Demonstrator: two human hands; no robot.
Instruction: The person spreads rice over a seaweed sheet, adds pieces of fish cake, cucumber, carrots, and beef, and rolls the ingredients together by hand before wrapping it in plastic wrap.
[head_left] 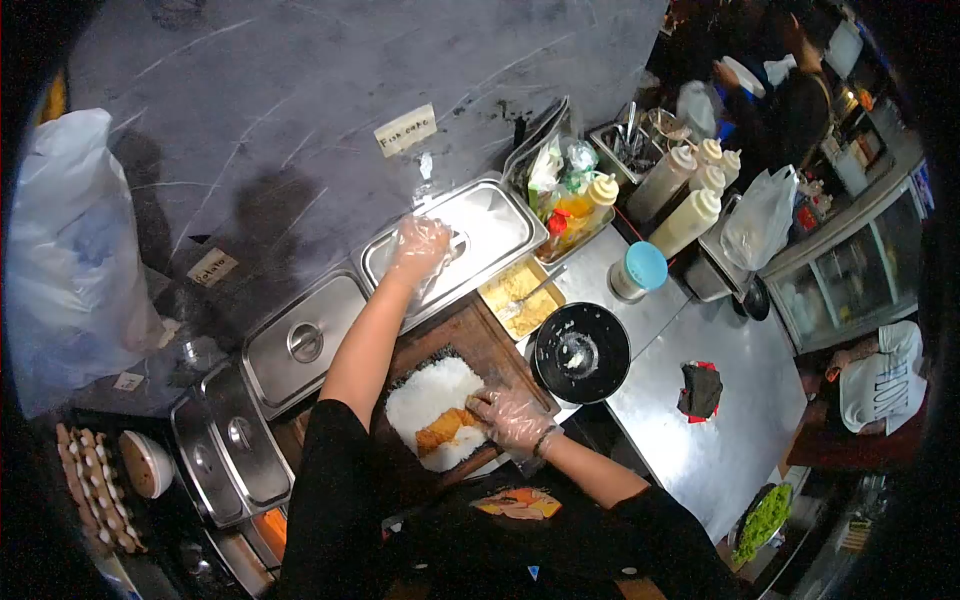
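My left hand, in a clear plastic glove, is closed at the handle of a steel pan lid; its fingertips are partly hidden. The lid lies over a long steel pan against the wall. My right hand, gloved too, rests with fingers spread at the right edge of a layer of white rice. The rice covers a dark sheet that shows at its rim. Orange-brown filling lies across the rice beside my right fingertips. Beneath is a brown wooden board.
A black bowl with white residue stands right of the board, near a tray of yellow crumbly food. A blue-lidded jar and squeeze bottles stand behind. Lidded pans line the left. Other people are at the right.
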